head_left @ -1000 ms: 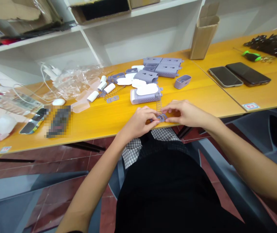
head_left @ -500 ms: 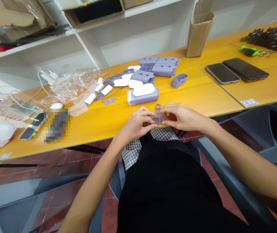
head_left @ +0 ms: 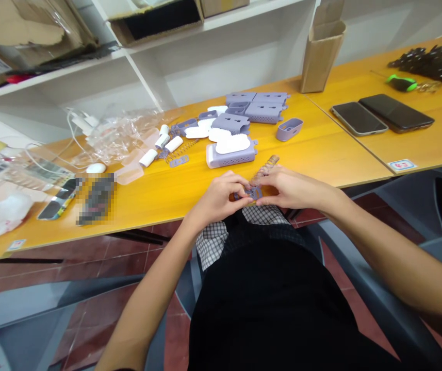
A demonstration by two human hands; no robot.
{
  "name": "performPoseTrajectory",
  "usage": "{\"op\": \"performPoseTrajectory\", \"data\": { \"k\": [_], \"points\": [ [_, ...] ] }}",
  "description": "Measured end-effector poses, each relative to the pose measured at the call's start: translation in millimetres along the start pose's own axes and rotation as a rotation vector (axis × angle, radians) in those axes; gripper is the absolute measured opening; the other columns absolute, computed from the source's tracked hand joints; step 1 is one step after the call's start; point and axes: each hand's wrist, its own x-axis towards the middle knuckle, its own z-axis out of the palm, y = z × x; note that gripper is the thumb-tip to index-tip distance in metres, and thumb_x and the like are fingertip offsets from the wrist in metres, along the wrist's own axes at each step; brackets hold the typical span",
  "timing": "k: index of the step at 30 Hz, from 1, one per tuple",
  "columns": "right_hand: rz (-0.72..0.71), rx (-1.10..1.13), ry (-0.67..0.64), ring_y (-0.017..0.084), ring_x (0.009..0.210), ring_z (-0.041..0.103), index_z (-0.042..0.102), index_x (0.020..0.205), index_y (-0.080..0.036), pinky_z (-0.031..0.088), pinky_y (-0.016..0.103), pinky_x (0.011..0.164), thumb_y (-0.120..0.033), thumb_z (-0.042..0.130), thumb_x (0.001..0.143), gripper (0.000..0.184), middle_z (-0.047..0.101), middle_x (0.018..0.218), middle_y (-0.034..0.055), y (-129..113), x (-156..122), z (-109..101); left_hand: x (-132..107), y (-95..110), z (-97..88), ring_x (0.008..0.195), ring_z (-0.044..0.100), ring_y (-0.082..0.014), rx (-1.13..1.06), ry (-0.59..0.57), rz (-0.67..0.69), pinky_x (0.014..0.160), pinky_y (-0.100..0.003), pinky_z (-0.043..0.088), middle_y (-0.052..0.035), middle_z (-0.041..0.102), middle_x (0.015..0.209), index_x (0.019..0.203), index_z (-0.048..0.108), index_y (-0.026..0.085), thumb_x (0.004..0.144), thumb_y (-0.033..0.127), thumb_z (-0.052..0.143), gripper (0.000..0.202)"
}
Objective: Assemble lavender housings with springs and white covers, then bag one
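Note:
Close to the table's front edge, my left hand [head_left: 226, 197] pinches a small purple plastic part [head_left: 255, 193] from the left. Opposite it, my right hand [head_left: 282, 186] has thumb and fingers closed around a metal coil spring [head_left: 267, 166] at the purple part. The spring leans up and to the right, its upper end sticking out past my fingers. My fingertips hide much of the part and the spring's lower end. Just beyond lies a purple housing [head_left: 232, 158] with a white oval plate [head_left: 233, 144] on it.
Farther back are several purple housings [head_left: 265, 112] and a purple cap [head_left: 289, 129]. White cylinders [head_left: 148, 157], a loose spring [head_left: 184, 148] and clear plastic bags [head_left: 118, 134] lie left. Two phones [head_left: 360, 118], a screwdriver [head_left: 402, 83] and a cardboard box [head_left: 322, 56] are at right.
The spring, upright before, now tilts to the right, with my right fingers over its lower part. My left hand stays on the purple part. The camera view has shifted slightly.

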Motion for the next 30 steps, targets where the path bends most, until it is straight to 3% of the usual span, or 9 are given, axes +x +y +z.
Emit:
{"op": "performPoseTrajectory", "data": {
  "k": [10, 17, 30],
  "points": [
    [0.0, -0.076, 0.066, 0.031, 0.108, 0.064, 0.078, 0.121, -0.026, 0.045, 0.047, 0.098, -0.038, 0.071, 0.098, 0.027, 0.073, 0.111, 0.0109, -8, -4, 10, -2, -2, -4.3, 0.093, 0.07, -0.0201, -0.055, -0.005, -0.041, 0.086, -0.038, 0.055, -0.0053, 0.078, 0.102, 0.071, 0.071, 0.02, 0.09, 0.027, 0.078, 0.022],
    [-0.032, -0.067, 0.064, 0.03, 0.107, 0.065, 0.078, 0.115, -0.023, 0.045, 0.047, 0.099, -0.036, 0.07, 0.098, 0.022, 0.074, 0.111, 0.0104, -5, -1, 9, -1, -5, -6.4, 0.093, 0.071, -0.0192, -0.126, -0.03, 0.006, 0.087, -0.036, 0.054, -0.005, 0.08, 0.102, 0.07, 0.072, 0.02, 0.088, 0.021, 0.08, 0.02],
    [-0.043, -0.1, 0.055, 0.028, 0.099, 0.063, 0.078, 0.111, -0.02, 0.044, 0.044, 0.092, -0.036, 0.07, 0.099, 0.021, 0.072, 0.103, 0.0093, -5, -1, 7, -7, -10, -15.1, 0.096, 0.072, -0.0218, -0.132, -0.076, 0.049, 0.088, -0.039, 0.056, -0.0068, 0.082, 0.102, 0.081, 0.08, 0.022, 0.085, 0.026, 0.088, 0.01]
  ]
}}
